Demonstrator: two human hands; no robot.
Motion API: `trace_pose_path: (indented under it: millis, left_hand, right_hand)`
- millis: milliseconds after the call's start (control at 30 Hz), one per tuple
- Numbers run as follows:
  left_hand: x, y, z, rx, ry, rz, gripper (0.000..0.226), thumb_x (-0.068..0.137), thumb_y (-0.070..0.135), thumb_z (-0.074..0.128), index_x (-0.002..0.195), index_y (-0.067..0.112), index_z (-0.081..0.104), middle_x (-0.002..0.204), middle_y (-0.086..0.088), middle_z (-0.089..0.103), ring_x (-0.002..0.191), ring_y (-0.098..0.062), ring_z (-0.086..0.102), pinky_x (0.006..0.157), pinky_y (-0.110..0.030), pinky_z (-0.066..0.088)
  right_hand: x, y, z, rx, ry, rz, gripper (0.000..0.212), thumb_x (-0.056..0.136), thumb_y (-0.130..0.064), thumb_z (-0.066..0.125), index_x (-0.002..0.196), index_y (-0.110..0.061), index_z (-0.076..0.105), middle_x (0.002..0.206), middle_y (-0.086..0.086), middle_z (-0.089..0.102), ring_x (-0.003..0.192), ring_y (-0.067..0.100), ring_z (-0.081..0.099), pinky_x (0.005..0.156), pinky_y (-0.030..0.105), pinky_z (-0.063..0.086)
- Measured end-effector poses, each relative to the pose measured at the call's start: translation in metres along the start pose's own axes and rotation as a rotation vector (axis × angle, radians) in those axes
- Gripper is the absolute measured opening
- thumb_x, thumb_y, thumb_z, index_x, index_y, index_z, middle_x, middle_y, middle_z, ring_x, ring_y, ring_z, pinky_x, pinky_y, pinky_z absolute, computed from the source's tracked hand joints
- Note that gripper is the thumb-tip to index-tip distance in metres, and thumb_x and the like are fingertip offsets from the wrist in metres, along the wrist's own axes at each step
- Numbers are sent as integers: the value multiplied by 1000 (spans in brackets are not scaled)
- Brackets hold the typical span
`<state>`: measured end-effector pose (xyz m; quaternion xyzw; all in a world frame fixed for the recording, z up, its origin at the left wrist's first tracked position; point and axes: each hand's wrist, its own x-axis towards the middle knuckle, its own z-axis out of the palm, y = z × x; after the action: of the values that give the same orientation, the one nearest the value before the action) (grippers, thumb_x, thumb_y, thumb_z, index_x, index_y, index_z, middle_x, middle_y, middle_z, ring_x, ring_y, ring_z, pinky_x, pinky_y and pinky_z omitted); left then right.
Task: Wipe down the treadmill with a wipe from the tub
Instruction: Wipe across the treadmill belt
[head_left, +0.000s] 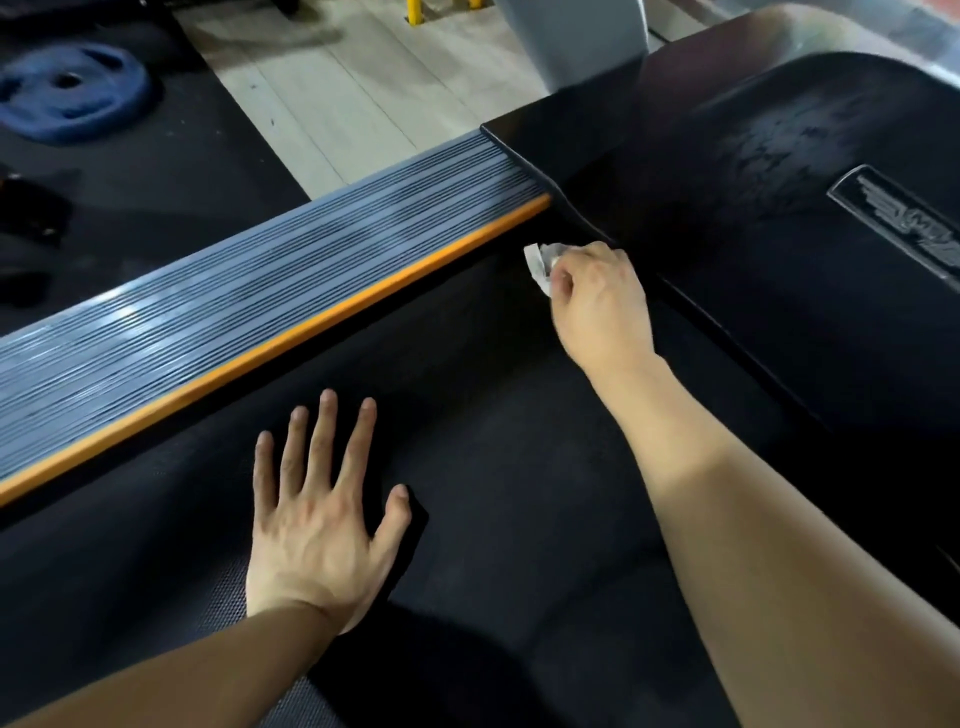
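Left hand (317, 525) flat and palm-down on the black treadmill belt (493, 441), all five fingers straight and spread. Right hand (597, 301) stretched far forward, fingers curled round one crumpled white wipe (537, 262), held at the belt's far end beside the black motor cover (753, 218). Left of the belt, one ribbed grey side rail (249, 291) edged in orange. On the far-left floor, one blue weight plate (72, 91).

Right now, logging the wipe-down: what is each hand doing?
Left hand: open, fingers spread flat on the treadmill belt.
Right hand: closed round the white wipe, at the belt's front corner.
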<state>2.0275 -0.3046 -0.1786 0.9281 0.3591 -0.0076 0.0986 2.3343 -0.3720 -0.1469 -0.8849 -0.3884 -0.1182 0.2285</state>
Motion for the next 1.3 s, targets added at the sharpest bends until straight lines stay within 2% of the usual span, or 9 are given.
trace_pose_path:
  millis: [100, 267, 433, 633, 767, 900, 1000, 1133, 1300]
  left_hand:
    - [-1, 1, 0, -1, 9, -3, 78, 95, 64, 23, 163, 30, 9, 171, -4, 4, 158, -25, -3, 126, -54, 4]
    - [-1, 0, -1, 5, 11, 0, 78, 95, 64, 23, 163, 30, 8, 171, -4, 2, 158, -25, -4, 126, -54, 5]
    - [0, -1, 0, 3, 13, 7, 78, 95, 63, 24, 163, 29, 9, 171, -4, 2, 158, -26, -4, 126, -55, 4]
    - [1, 0, 0, 3, 17, 3, 78, 94, 64, 22, 163, 29, 9, 171, -5, 3, 158, -26, -4, 126, -53, 2]
    - [1, -1, -1, 19, 6, -4, 78, 94, 63, 24, 163, 27, 14, 171, -7, 6, 158, -28, 1, 126, -55, 5]
    - [1, 1, 0, 25, 3, -2, 78, 95, 64, 22, 163, 27, 12, 171, -6, 4, 158, -26, -3, 126, -54, 3]
    - [1, 1, -1, 10, 4, -2, 79, 94, 64, 21, 163, 29, 10, 171, -5, 2, 158, -25, -5, 126, -53, 2]
    - [0, 2, -2, 11, 11, 1, 78, 94, 65, 21, 163, 29, 9, 171, -4, 1, 158, -25, -5, 126, -53, 1]
    - [0, 0, -2, 28, 6, -16, 79, 93, 65, 20, 163, 31, 9, 171, -3, 2, 158, -25, -4, 126, -52, 2]
  right_hand:
    - [-4, -11, 6, -189, 72, 101, 27, 95, -34, 62, 100, -9, 69, 95, 10, 68, 92, 30, 61, 78, 41, 51]
    - [-4, -7, 11, -96, 83, 251, 39, 91, 0, 64, 129, -8, 60, 115, 14, 66, 104, 30, 60, 90, 41, 53]
    - [9, -8, 12, 7, 182, 148, 36, 93, -1, 62, 124, -17, 67, 130, 9, 53, 112, 22, 58, 96, 31, 52]
    - [12, -11, 42, -54, 104, 178, 22, 98, -14, 57, 115, -21, 70, 119, -1, 67, 106, 19, 59, 92, 22, 39]
    - [-25, -74, 57, 209, 30, -282, 22, 84, -10, 60, 95, -19, 77, 105, -1, 74, 97, 22, 67, 87, 30, 44]
    - [-52, -88, 57, 203, -78, -748, 27, 86, -8, 54, 102, -11, 75, 105, 5, 72, 94, 20, 55, 87, 28, 42]
    - [0, -15, 53, 204, 2, -444, 21, 87, -2, 54, 95, 4, 72, 101, 22, 66, 95, 24, 62, 87, 24, 48]
    - [22, 23, 28, -114, 15, -30, 25, 90, -7, 56, 101, -20, 74, 108, 5, 71, 96, 25, 65, 88, 27, 46]
    - [-56, -71, 34, 224, -215, -366, 30, 88, -10, 51, 104, -19, 74, 110, 1, 71, 88, 28, 63, 81, 34, 52]
